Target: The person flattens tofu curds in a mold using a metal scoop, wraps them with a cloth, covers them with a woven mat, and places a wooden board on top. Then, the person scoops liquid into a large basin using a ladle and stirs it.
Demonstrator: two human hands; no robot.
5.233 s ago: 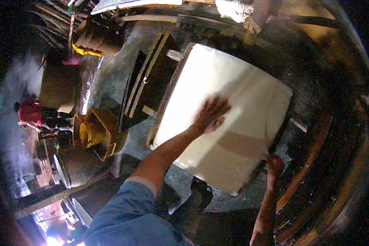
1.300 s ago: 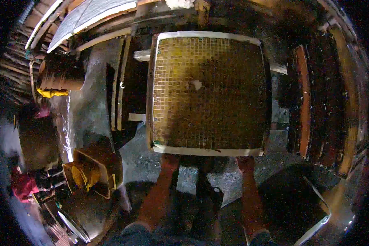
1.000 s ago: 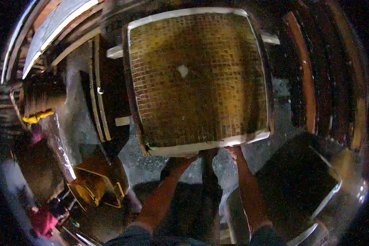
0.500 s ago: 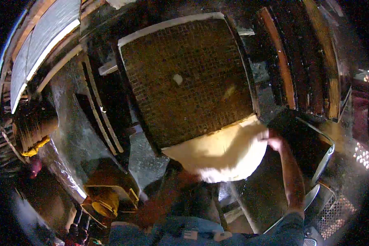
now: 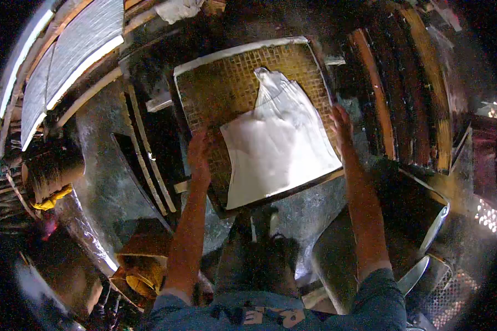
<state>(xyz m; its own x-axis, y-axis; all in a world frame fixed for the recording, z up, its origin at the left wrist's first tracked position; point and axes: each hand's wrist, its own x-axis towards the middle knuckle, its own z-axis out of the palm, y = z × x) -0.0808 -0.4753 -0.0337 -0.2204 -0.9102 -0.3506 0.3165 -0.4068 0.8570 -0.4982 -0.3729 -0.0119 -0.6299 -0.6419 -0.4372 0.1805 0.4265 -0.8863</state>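
A woven tray (image 5: pixel 237 69) with a pale strip along its far edge lies in front of me. On its mat is a thin white sheet (image 5: pixel 284 140), flat and smooth near me, bunched into folds at its far end. My left hand (image 5: pixel 199 157) is closed at the tray's left side, its fingers dim and partly blurred. Around the right side, my right hand (image 5: pixel 342 124) is closed with its fingers at the rim. Neither hand touches the sheet.
Long wooden rails (image 5: pixel 149 154) run along the left, and brown beams (image 5: pixel 375 91) stand at the right. A yellow container (image 5: pixel 143 281) is at the lower left. Near my right arm is a dark basin (image 5: pixel 419 204) with a pale rim. Wet grey floor (image 5: pixel 309 212) shows below the tray.
The white sheet, earlier held at the tray's near edge, now lies across the mat. Both hands have left it and moved to the tray's sides. The view has shifted slightly.
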